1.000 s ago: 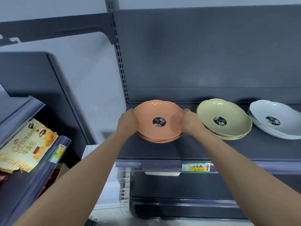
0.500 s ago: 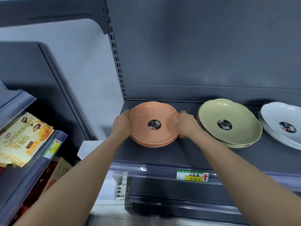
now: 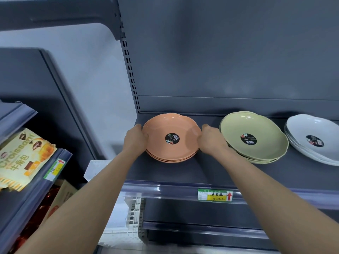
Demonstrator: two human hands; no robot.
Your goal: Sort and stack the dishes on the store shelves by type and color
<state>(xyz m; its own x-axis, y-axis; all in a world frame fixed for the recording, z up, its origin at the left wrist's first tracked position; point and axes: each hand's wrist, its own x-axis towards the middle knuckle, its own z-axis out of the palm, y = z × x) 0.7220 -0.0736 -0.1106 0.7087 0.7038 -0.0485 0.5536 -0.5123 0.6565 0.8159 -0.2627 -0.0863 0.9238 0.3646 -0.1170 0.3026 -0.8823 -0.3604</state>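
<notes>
Left grip: the left hand clasps the left rim of the orange stack, fingers curled round the edge.
Right grip: the right hand grasps the opposite rim, so the pile is pinched between both palms.
Stack position: the orange stack sits at the left end of the shelf, close to the slotted upright; whether its base rests fully on the shelf or is slightly raised, I cannot tell.
Neighbours: the green stack lies just beside the right hand, and the white stack stands farther right.
Risk, sideways: a shove to the right would likely knock the right knuckles into the green rim and skew that pile.
Risk, slipping: uneven squeeze could let the lower dishes slide out of line.
Facing: bowls open upward, tipped slightly toward the camera, round label uppermost.
Long axis: none in plan, the dishes being near round; the pile's axis runs vertically.
</notes>
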